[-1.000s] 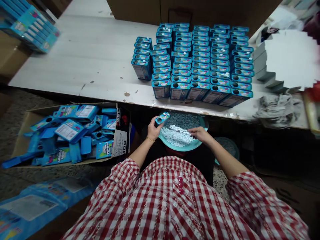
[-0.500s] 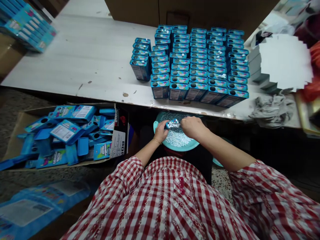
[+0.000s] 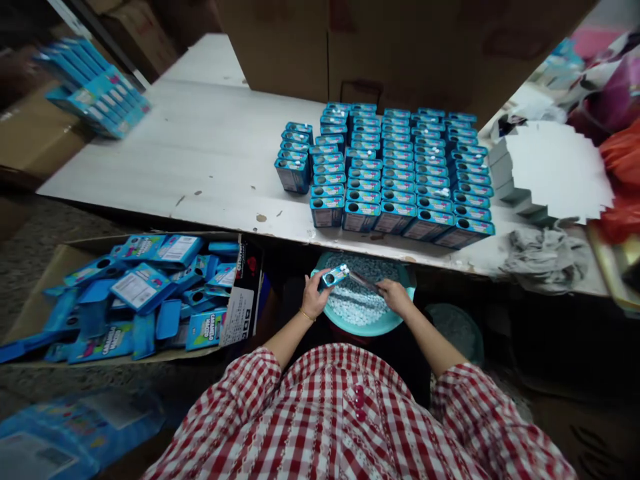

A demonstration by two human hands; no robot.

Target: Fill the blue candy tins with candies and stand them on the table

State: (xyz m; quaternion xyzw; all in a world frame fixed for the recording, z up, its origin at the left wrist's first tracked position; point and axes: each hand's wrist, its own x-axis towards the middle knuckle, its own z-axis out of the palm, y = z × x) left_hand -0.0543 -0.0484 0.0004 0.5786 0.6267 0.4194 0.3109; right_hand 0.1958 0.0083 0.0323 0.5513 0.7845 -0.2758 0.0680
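My left hand (image 3: 313, 298) is closed around a small blue candy box (image 3: 334, 275), its top with a dark round hole turned up. A few white candies lie on one end of that top. In the fingers of my right hand (image 3: 395, 297) is a metal spoon (image 3: 364, 283), partly blurred, its far end close to the box. Both hands are over a turquoise basin (image 3: 367, 329) with many small white candies (image 3: 355, 308) in it.
Rows of upright blue boxes (image 3: 397, 173) stand on the white table (image 3: 225, 167). To the left, a carton (image 3: 47, 280) holds loose blue boxes. White stacked card (image 3: 555, 170) and a crumpled grey cloth (image 3: 545, 257) lie at the right. Large cartons (image 3: 400, 53) stand behind.
The candies heaped on the box top are mostly gone and its hole now shows. My right hand has moved away from the box, lower and to the right. The camera view has shifted.
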